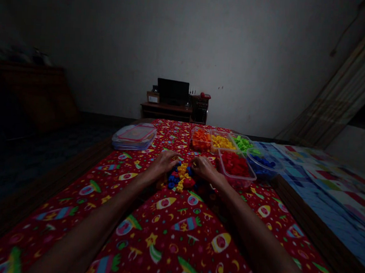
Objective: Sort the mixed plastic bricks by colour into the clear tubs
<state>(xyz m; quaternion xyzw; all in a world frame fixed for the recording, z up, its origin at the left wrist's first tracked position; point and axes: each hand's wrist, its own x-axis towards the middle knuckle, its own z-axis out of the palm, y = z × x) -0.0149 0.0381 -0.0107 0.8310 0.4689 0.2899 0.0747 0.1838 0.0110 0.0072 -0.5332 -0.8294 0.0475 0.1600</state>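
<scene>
A small heap of interlocking plastic bricks (180,177) in yellow, blue and red lies on a red rocket-print cloth (170,230). My left hand (165,163) rests at the heap's upper left, its fingers curled downward. My right hand (205,169) sits at the upper right of the heap, also curled. The dim light and my fingers hide whether either hand holds a brick. Just beyond my right hand stands a clear tub of red bricks (234,164).
Clear tubs of orange (201,139), yellow (221,142), green (242,143) and blue (263,164) bricks line the cloth's far right. A lidded clear plastic box (134,136) lies far left. A wooden edge (307,214) borders the cloth, with a patterned blue quilt (330,191) beyond.
</scene>
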